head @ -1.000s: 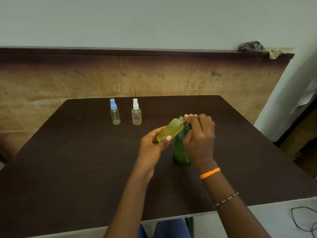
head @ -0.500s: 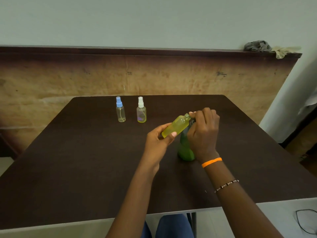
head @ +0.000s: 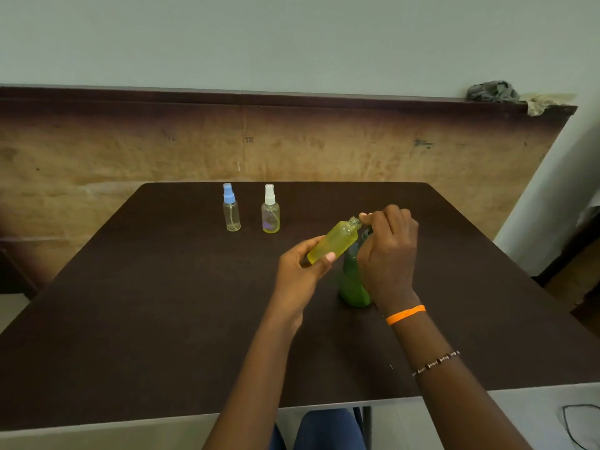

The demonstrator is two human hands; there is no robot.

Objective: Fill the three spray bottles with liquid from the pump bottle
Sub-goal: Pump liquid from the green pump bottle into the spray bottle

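Illumination was soft, even and moderately dim, with a greenish cast. Table [head: 162,303] showed no glare and only faint shadows. Wide-angle distortion bowed the ledge [head: 292,95] and table edges. Focus was acceptable centrally; mild softness overall.

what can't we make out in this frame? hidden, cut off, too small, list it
Head view only:
- Green pump bottle: its pump head and right side are hidden behind the right hand.
- Yellow bottle: its base is covered by the left hand; whether liquid is entering its neck is too small to tell.
- Blue-capped bottle and white-capped bottle: fill levels too small to judge.
- Cable: cut off by the frame edge.
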